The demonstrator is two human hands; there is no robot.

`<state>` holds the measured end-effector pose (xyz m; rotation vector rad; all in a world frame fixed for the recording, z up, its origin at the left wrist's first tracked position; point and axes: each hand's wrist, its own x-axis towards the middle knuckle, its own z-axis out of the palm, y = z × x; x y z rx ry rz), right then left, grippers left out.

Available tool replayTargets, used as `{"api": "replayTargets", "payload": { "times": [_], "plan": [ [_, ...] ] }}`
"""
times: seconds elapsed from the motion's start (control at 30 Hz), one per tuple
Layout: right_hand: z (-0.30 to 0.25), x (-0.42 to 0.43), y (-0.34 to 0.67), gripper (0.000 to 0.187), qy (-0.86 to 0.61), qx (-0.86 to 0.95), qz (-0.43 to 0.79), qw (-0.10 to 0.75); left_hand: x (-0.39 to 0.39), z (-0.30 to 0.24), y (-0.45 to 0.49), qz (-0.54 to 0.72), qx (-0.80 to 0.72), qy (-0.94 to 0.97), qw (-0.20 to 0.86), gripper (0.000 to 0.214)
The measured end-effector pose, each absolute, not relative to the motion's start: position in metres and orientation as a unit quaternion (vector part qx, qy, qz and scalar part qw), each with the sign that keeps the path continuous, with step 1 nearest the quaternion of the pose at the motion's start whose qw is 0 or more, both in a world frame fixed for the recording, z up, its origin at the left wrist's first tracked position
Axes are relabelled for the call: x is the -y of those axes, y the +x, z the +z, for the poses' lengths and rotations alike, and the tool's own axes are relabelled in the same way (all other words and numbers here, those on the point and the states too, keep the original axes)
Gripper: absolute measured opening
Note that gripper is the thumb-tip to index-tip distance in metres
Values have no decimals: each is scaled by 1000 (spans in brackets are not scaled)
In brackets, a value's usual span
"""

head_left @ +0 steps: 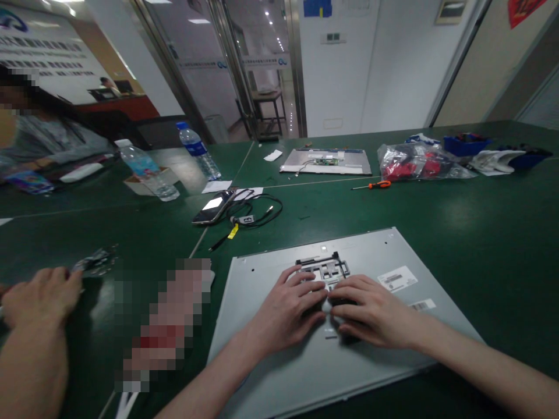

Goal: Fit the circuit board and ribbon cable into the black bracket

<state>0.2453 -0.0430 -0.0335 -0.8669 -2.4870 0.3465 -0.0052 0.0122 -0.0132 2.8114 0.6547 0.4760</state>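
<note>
A flat grey metal panel [279, 361], the back of a screen, lies on the green table [480, 233] in front of me. Near its middle sits a black bracket [323, 266] with small openings. My left hand [286, 311] and my right hand [371, 311] rest side by side on the panel just below the bracket. Their fingertips meet and press on a small dark part [343, 302]. The fingers of both hands are curled together around it, and most of the part is hidden under them.
Another person's hand [41, 297] rests at the left beside a crumpled foil piece [96, 261]. Further back lie a phone [212, 208] with black cables, two water bottles [146, 170], an orange screwdriver [378, 185], a second panel [325, 162] and a bag of parts [419, 163].
</note>
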Motion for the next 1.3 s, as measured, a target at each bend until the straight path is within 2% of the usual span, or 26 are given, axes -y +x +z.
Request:
{"api": "replayTargets", "payload": {
  "times": [0.17,0.53,0.77,1.03,1.3],
  "plan": [
    [-34,42,244,39,-317,916,125,211,-13,-17,-7,177,-226,952,103,31],
    [-35,42,244,41,-326,901,159,238,-14,-22,-7,173,-216,955,104,38],
    [-42,39,249,46,-325,896,164,253,-13,-19,-7,173,-208,957,103,27],
    [-38,36,251,30,-334,889,133,282,-12,-16,-6,176,-209,958,92,28],
    [-34,42,245,28,-318,910,133,231,-13,-18,-6,176,-216,957,87,27]
  ]
}}
